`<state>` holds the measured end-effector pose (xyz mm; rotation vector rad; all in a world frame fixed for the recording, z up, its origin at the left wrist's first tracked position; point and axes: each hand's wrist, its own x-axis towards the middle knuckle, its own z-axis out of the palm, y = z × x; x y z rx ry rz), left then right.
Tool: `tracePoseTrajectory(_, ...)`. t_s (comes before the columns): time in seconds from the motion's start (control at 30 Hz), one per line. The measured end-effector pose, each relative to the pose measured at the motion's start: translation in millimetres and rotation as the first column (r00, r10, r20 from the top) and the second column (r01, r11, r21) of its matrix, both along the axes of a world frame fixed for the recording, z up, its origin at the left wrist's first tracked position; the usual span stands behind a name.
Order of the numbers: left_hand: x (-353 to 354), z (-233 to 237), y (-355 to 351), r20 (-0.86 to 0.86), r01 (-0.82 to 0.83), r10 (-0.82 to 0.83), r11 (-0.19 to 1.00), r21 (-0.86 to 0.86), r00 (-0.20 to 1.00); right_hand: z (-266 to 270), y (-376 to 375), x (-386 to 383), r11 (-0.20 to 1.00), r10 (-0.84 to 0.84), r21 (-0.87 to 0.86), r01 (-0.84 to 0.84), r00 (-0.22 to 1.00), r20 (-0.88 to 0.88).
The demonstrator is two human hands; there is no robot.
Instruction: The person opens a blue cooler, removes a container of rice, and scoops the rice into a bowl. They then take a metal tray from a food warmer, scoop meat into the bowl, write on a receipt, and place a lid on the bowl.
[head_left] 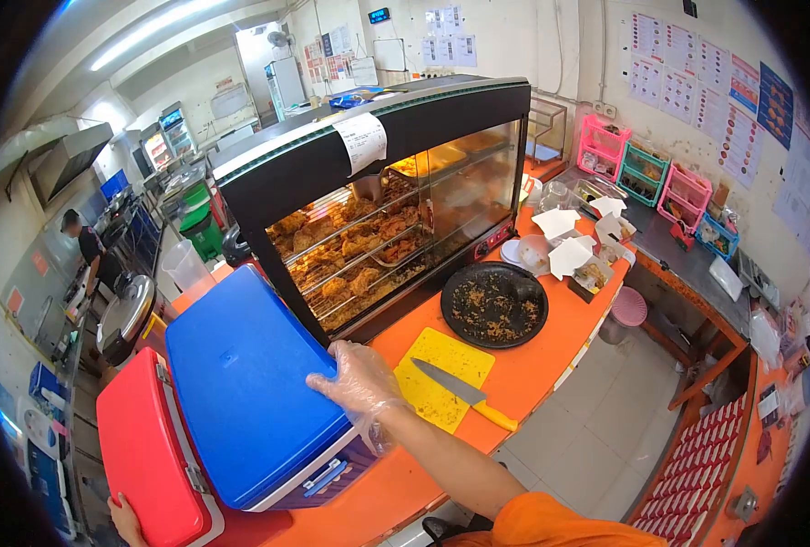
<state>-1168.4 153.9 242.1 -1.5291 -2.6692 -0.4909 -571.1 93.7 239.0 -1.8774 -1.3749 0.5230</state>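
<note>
My right hand point(359, 381), in a clear plastic glove, grips the edge of the blue lid of a cooler box point(246, 383), thumb on top and fingers over the far side. The lid looks closed. A red cooler box point(154, 447) stands beside it on the left. At its near left edge my left hand point(125, 521) holds on, fingertips against the red side, the rest cut off by the frame. Right of my gloved hand, a knife point(451, 383) with a yellow handle lies across a yellow cutting board point(432, 415).
A glass display warmer point(369, 155) full of fried chicken stands behind the coolers. On the orange counter point(369, 506) are a black round pan point(494, 305) with crumbs and white takeaway boxes point(560, 223). Coloured baskets point(642, 173) line the wall. Another person point(100, 251) stands far left.
</note>
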Motion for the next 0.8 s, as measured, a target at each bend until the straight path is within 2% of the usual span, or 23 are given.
tracePoseTrajectory(0.1, -2, -4, 2, -0.032, -0.003, 0.005, 0.999, 0.048, 0.999, 0, 1, 0, 1.000, 0.004, -0.008, -0.004, 1.000, -0.001)
tracePoseTrajectory(0.2, -92, -61, 46, -0.059, -0.074, 0.077, 0.996, 0.040, 0.995, -2, 1, 1, 1.000, -0.003, 0.013, 0.003, 1.000, 0.004)
tracePoseTrajectory(0.27, -91, -70, 40, -0.056, -0.083, 0.085, 0.996, 0.039, 0.995, -3, 2, 0, 0.999, 0.014, 0.039, -0.015, 1.000, 0.018)
tracePoseTrajectory(0.4, -58, -43, 26, -0.065, -0.073, 0.076, 0.996, 0.045, 0.995, -4, 5, -3, 0.998, 0.009, 0.056, -0.011, 0.999, 0.041)
tracePoseTrajectory(0.53, -68, -52, 30, -0.070, 0.009, -0.001, 0.993, 0.120, 0.998, -10, 5, -2, 0.994, -0.003, 0.105, 0.000, 1.000, 0.027)
tracePoseTrajectory(0.57, -58, -46, 27, -0.077, -0.020, 0.028, 0.995, 0.098, 0.997, -10, 7, -4, 0.992, -0.013, 0.128, 0.008, 0.999, 0.037)
tracePoseTrajectory(0.63, -36, -25, 7, -0.087, -0.064, 0.071, 0.995, 0.077, 0.994, 12, 1, -8, 0.999, 0.050, 0.004, -0.050, 0.979, -0.199)
tracePoseTrajectory(0.7, -10, -12, 6, -0.048, -0.114, 0.116, 0.993, 0.039, 0.992, 3, 5, -6, 1.000, 0.023, -0.003, -0.023, 0.992, -0.121)
tracePoseTrajectory(0.77, -26, -27, 15, -0.041, -0.071, 0.074, 0.995, 0.067, 0.996, 1, 5, -7, 1.000, -0.014, 0.000, 0.014, 0.999, -0.049)
tracePoseTrajectory(0.8, -28, -28, 14, -0.046, -0.073, 0.076, 0.995, 0.067, 0.996, -5, 7, -8, 0.997, -0.042, 0.068, 0.043, 0.999, -0.013)
